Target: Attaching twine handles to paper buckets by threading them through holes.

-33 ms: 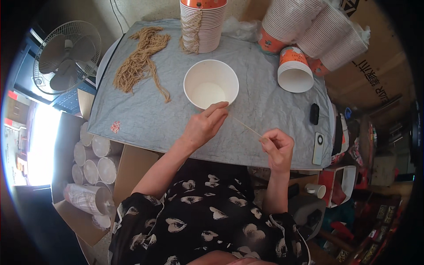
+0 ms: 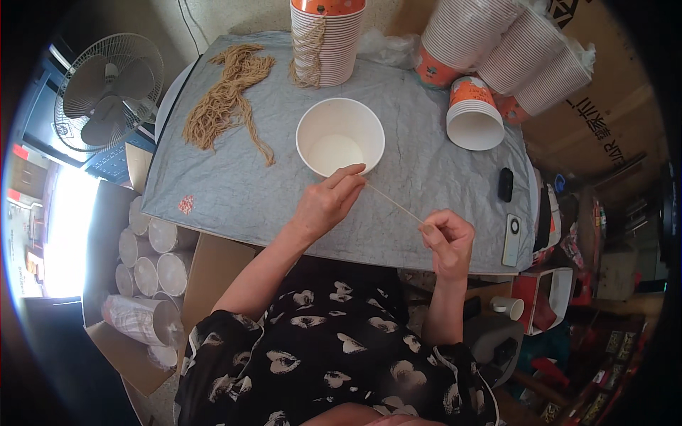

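Note:
A white paper tub (image 2: 339,119) stands with its mouth up near the middle of the table. At its near rim, the fingers of my left hand (image 2: 328,202) press together on one end of a thin tan string (image 2: 394,201). From there the string runs straight and taut, down and to the right, to my right hand (image 2: 451,241). My right thumb and fingers pinch its other end above the table's front edge. A bundle of loose tan strings (image 2: 220,106) lies to the left of the tub.
Behind the tub rises a tall stack of tubs (image 2: 327,50) with strings hanging on it. More stacked tubs (image 2: 474,124) occupy the back right. A phone (image 2: 511,240) and a black case (image 2: 505,184) lie at the right edge. A fan (image 2: 108,92) stands left.

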`<state>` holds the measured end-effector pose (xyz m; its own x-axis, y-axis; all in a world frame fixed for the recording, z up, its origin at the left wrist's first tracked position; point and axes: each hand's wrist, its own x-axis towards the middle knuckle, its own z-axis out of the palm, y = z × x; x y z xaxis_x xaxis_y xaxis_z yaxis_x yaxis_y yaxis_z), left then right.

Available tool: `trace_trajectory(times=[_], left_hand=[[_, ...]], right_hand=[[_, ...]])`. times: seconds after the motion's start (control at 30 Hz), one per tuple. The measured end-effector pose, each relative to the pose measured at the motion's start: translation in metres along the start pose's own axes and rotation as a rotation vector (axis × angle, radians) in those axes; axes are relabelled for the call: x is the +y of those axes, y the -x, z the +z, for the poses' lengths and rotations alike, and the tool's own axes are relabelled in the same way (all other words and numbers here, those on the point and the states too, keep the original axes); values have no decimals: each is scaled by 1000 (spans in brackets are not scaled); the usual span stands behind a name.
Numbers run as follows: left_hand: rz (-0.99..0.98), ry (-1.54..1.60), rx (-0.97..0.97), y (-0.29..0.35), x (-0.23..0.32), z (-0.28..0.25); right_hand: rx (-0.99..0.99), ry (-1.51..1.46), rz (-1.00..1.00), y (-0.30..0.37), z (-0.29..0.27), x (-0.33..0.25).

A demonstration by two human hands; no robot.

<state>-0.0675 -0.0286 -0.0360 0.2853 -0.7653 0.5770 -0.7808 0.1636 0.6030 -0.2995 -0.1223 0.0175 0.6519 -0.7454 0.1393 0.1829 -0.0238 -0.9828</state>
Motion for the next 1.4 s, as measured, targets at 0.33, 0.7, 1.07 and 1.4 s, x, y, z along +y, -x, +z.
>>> trace_trajectory(times=[0.33, 0.7, 1.07, 1.4], left_hand=[[-126, -255, 112, -1, -2, -1], [-437, 733, -168, 18, 67, 21], [-557, 903, -203, 53, 36, 23], [-498, 578, 47, 66, 9, 7]], right_hand=[[37, -474, -76, -2, -19, 15], [149, -452, -53, -2, 19, 37], [327, -506, 42, 15, 32, 71], [347, -774, 293, 24, 2, 116]])
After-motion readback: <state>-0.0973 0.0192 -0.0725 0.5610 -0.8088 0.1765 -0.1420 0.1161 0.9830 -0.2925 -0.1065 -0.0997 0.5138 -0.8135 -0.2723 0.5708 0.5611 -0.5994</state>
